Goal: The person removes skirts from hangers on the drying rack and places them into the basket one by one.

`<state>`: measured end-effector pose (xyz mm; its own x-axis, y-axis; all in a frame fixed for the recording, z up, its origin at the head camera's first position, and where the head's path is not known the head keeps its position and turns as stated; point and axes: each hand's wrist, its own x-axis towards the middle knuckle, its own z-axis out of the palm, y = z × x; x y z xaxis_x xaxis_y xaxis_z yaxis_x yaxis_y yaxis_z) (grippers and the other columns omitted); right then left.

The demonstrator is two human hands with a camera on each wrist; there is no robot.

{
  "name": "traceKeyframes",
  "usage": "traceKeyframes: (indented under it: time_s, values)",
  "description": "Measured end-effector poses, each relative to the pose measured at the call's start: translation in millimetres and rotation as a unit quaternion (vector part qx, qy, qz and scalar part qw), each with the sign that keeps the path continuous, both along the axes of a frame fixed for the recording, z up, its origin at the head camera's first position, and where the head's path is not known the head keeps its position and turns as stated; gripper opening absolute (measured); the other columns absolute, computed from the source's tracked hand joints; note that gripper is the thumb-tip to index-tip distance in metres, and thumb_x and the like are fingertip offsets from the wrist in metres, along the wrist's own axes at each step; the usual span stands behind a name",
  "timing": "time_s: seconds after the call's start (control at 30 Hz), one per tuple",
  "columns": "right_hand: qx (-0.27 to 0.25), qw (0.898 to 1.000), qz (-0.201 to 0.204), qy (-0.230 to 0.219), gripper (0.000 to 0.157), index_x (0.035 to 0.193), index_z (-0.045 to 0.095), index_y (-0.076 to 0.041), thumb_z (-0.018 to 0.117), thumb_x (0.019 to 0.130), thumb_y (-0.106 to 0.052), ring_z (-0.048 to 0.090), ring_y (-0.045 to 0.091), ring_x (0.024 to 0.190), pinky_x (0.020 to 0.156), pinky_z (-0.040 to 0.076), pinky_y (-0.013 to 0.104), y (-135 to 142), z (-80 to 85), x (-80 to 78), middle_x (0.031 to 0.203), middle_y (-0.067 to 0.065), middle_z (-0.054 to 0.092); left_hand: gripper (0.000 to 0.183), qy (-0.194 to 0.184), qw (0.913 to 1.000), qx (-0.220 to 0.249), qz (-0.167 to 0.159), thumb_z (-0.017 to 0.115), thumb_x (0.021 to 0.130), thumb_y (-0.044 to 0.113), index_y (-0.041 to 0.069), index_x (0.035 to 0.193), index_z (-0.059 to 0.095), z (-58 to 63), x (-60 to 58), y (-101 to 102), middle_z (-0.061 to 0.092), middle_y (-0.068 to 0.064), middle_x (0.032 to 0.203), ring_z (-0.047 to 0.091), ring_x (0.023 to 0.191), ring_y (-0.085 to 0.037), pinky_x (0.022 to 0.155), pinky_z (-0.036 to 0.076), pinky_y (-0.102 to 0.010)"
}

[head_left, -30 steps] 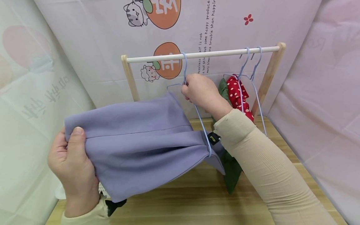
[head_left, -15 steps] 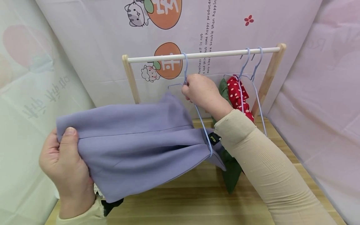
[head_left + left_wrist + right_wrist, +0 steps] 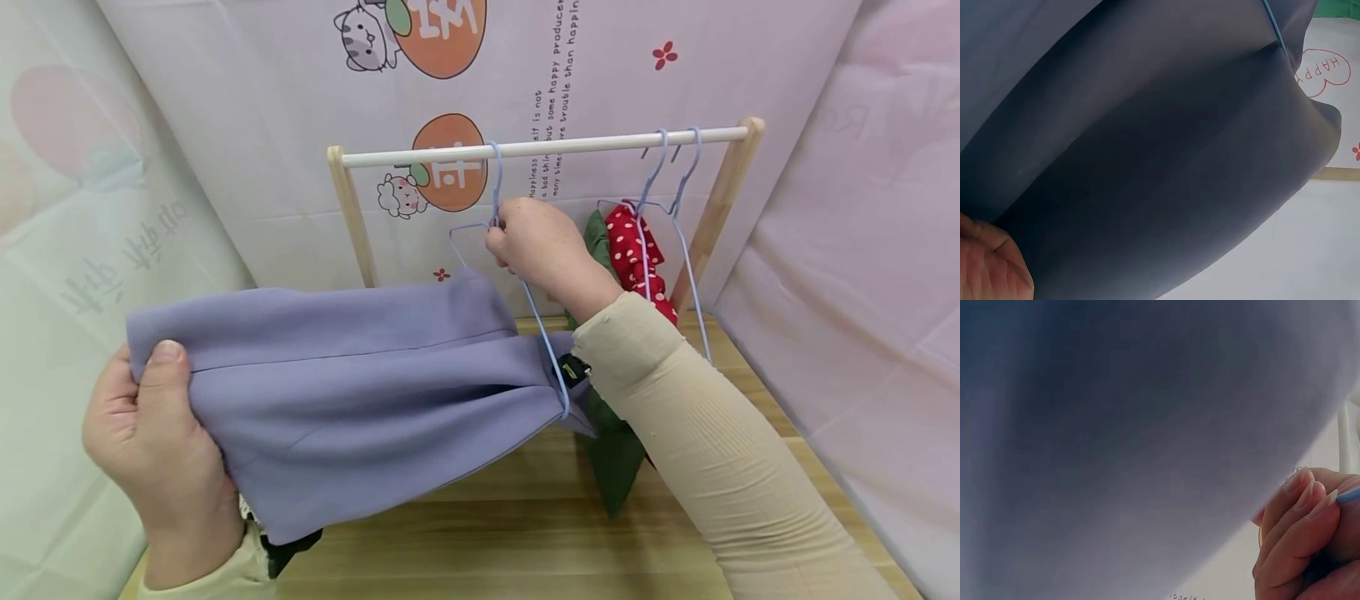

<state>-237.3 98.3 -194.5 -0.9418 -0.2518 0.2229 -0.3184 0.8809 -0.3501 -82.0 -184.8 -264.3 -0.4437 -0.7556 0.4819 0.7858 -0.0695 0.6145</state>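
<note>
A lavender-blue garment, its kind unclear, (image 3: 337, 400) stretches sideways from a light-blue wire hanger (image 3: 542, 325). My left hand (image 3: 153, 450) pinches the garment's left edge, thumb on top, and holds it out to the left. The hanger's hook loops over the white rail (image 3: 420, 156). Just below that hook, my right hand (image 3: 543, 246) grips the hanger's neck; the right wrist view shows its curled fingers (image 3: 1300, 544) around the blue wire. Cloth drapes over the hanger's lower bar, and its far end is partly hidden behind my right sleeve.
Wooden posts (image 3: 352, 221) carry the rail above a wood-grain tabletop (image 3: 480, 533). Right of my hand hang two more hangers (image 3: 686, 267), with a red polka-dot garment (image 3: 630, 242) and a green one (image 3: 615, 467) near them. White printed sheets (image 3: 247, 125) surround the rack.
My left hand has moved left, drawing the garment's edge with it. The garment's upper part has slid down from the hanger's left shoulder, baring more wire. My right hand stays put.
</note>
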Motion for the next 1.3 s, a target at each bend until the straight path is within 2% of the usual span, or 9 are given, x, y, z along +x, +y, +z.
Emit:
traceKeyframes:
  time_s: [0.17,0.27,0.43,0.53,0.73,0.97,1.2,1.3]
  values:
    - [0.000,1.000,-0.001,0.006,0.020,0.089,0.064,-0.008,0.050,0.101,-0.017,0.060,0.024,0.074,0.069,0.046,0.037,0.0,-0.7,-1.0,0.079,0.007,0.070,0.029,0.007,0.9999,0.002,0.008,0.073,0.089,0.000,-0.026,0.099,0.066,1.0,0.3,-2.7,0.070,-0.014,0.074,0.058,0.052,-0.013,0.050,0.045,-0.020]
    - [0.001,1.000,-0.001,0.009,0.020,0.089,0.064,-0.008,0.050,0.100,-0.017,0.060,0.024,0.074,0.069,0.046,0.037,0.0,-1.0,-1.3,0.078,0.007,0.070,0.026,0.006,0.9996,0.026,0.002,0.073,0.089,-0.002,-0.025,0.096,0.066,2.8,1.1,-4.3,0.068,-0.015,0.072,0.058,0.050,-0.014,0.049,0.045,-0.021]
    - [0.005,1.000,-0.002,0.010,0.021,0.089,0.063,-0.009,0.050,0.101,-0.019,0.060,0.024,0.074,0.069,0.045,0.037,0.3,-1.0,-1.1,0.079,0.007,0.069,0.023,-0.005,0.9979,0.064,0.001,0.076,0.086,-0.002,-0.020,0.082,0.062,5.9,3.1,-7.7,0.063,-0.016,0.065,0.055,0.048,-0.017,0.048,0.042,-0.024]
    - [0.010,1.000,-0.003,0.013,0.021,0.089,0.063,-0.009,0.050,0.102,-0.020,0.059,0.025,0.074,0.069,0.045,0.037,1.1,-1.2,-1.3,0.079,0.007,0.069,0.027,-0.004,0.9982,0.059,0.008,0.076,0.086,0.000,-0.020,0.078,0.060,7.3,4.2,-8.9,0.062,-0.015,0.064,0.055,0.049,-0.017,0.048,0.042,-0.024]
    - [0.009,1.000,-0.003,0.015,0.022,0.089,0.062,-0.009,0.050,0.103,-0.020,0.059,0.025,0.074,0.069,0.045,0.038,1.9,-1.9,-1.5,0.079,0.008,0.068,0.028,0.007,0.9987,0.050,0.010,0.076,0.086,0.000,-0.023,0.085,0.060,9.6,5.4,-10.2,0.064,-0.014,0.067,0.056,0.054,-0.016,0.052,0.042,-0.024]
    - [0.003,1.000,0.000,0.009,0.022,0.090,0.061,-0.008,0.049,0.104,-0.020,0.058,0.024,0.074,0.068,0.045,0.037,2.1,-1.7,0.2,0.079,0.008,0.067,0.027,0.017,0.9975,0.069,0.000,0.077,0.085,-0.002,-0.024,0.087,0.061,12.8,6.9,-11.0,0.063,-0.015,0.065,0.056,0.053,-0.017,0.050,0.040,-0.024]
    - [0.003,1.000,-0.001,0.006,0.022,0.091,0.061,-0.008,0.050,0.105,-0.021,0.058,0.024,0.073,0.066,0.045,0.036,2.0,-1.6,1.2,0.079,0.008,0.068,0.034,0.034,0.9991,0.024,0.013,0.076,0.087,0.000,-0.029,0.090,0.057,18.8,8.5,-6.1,0.060,-0.011,0.063,0.056,0.051,-0.015,0.050,0.040,-0.022]
    - [0.001,1.000,0.001,0.006,0.023,0.092,0.062,-0.008,0.050,0.105,-0.022,0.058,0.023,0.072,0.065,0.045,0.036,1.9,-1.6,1.2,0.080,0.008,0.068,0.034,0.037,0.9989,0.027,0.012,0.076,0.086,0.000,-0.027,0.085,0.055,20.0,8.8,-6.3,0.059,-0.011,0.062,0.055,0.051,-0.015,0.049,0.039,-0.022]
